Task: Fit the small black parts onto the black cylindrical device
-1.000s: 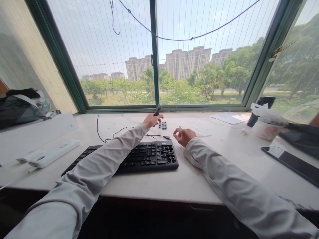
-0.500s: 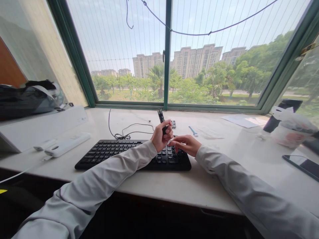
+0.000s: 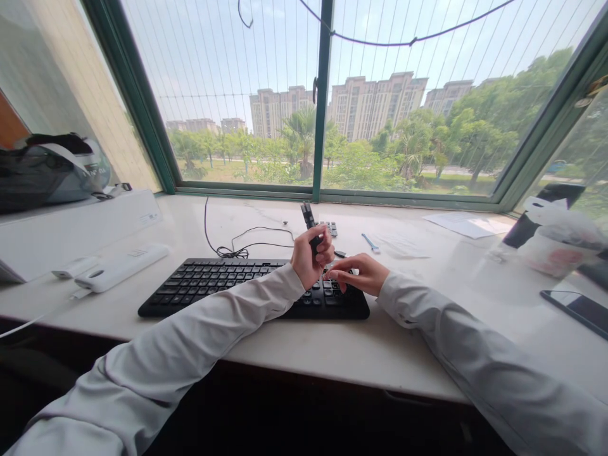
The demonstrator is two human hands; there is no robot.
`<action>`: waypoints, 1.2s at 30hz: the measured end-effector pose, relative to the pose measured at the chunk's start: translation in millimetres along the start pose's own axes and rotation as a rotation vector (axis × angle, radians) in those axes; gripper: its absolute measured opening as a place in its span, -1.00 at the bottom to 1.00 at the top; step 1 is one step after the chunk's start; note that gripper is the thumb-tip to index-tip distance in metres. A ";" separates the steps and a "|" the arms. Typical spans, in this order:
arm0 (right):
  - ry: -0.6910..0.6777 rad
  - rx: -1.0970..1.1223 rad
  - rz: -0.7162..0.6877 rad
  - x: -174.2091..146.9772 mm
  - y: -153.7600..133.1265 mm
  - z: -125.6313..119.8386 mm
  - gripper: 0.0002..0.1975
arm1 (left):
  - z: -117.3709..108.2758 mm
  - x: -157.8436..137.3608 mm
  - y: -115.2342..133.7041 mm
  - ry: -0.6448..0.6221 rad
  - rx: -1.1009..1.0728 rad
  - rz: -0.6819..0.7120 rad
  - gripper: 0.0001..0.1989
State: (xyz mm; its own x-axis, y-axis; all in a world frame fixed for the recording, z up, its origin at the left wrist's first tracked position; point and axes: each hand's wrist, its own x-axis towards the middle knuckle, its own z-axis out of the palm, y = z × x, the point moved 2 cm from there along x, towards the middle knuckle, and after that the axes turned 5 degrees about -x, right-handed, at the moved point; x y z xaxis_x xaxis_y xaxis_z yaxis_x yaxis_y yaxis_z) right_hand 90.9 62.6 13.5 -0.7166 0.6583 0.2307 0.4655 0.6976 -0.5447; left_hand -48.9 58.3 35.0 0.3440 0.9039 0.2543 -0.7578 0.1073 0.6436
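My left hand (image 3: 311, 255) is wrapped round a black stick-shaped tool (image 3: 308, 216), which points up and slightly left; its exact kind is not plain. Close beside it, my right hand (image 3: 360, 273) hovers over the number pad end of a black keyboard (image 3: 199, 286). The right fingertips are drawn together, and whatever they pinch, if anything, is too small to name. Some number pad keys show below the right fingers; the rest are covered by the hands. Several dark keycaps (image 3: 331, 228) lie on the table behind the left hand.
A small blue tool (image 3: 370, 243) and a clear plastic wrapper (image 3: 403, 246) lie behind my right hand. Coiled cable (image 3: 232, 253) sits behind the keyboard. At left are a white power strip (image 3: 121, 268) and white box (image 3: 71, 234); at right, a phone (image 3: 577, 311) and plastic bag (image 3: 560, 240).
The view has tilted down a little. My right hand has shifted slightly relative to the left, and the white bit seen at its fingertips no longer shows. The left hand keeps its hold.
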 end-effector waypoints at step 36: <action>0.356 -0.265 0.262 -0.8 62.1 -11.6 -0.73 | 10.6 -16.8 -28.7 -0.320 0.331 -0.481 -0.63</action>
State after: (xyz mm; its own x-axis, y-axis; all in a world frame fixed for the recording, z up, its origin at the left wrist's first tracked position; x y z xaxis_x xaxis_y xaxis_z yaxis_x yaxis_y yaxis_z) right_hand 126.4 108.7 -11.1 -0.3587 0.8439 0.3989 0.7542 0.5139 -0.4088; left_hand -27.1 35.6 19.9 0.7877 0.6138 0.0522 -0.2857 0.2888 0.9138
